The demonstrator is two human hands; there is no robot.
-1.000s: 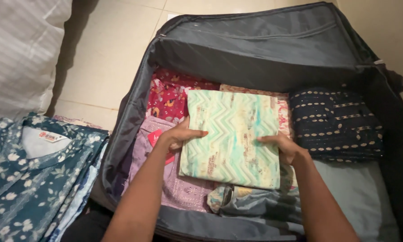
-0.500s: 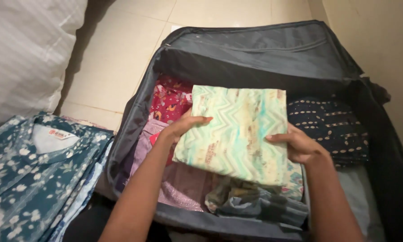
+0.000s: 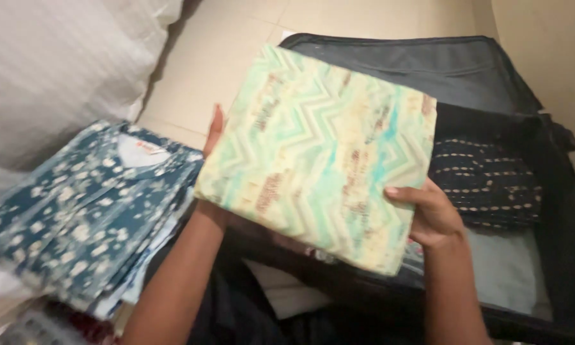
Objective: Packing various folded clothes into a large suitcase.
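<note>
- My right hand [image 3: 431, 217] clamps the near right edge of the folded zigzag cloth [image 3: 319, 150], thumb on top; my left hand [image 3: 212, 137] grips its left edge, fingers mostly hidden behind.
- The cloth is held lifted above the suitcase [image 3: 543, 160].
- A dark dotted garment [image 3: 485, 182] lies packed inside.
- The blue floral stack [image 3: 83, 211] waits outside, at left.

The folded cloth [image 3: 319, 150] covers most of the suitcase [image 3: 492, 76], so whatever lies packed under it cannot be seen. The left hand [image 3: 214, 137] is nearly all behind the cloth; only its fingers' tips peek past the edge. The right hand [image 3: 431, 217] has its fingers tucked underneath. The blue floral stack [image 3: 83, 211] runs off the left edge, blurred. The dark dotted garment [image 3: 485, 182] is partly hidden.
</note>
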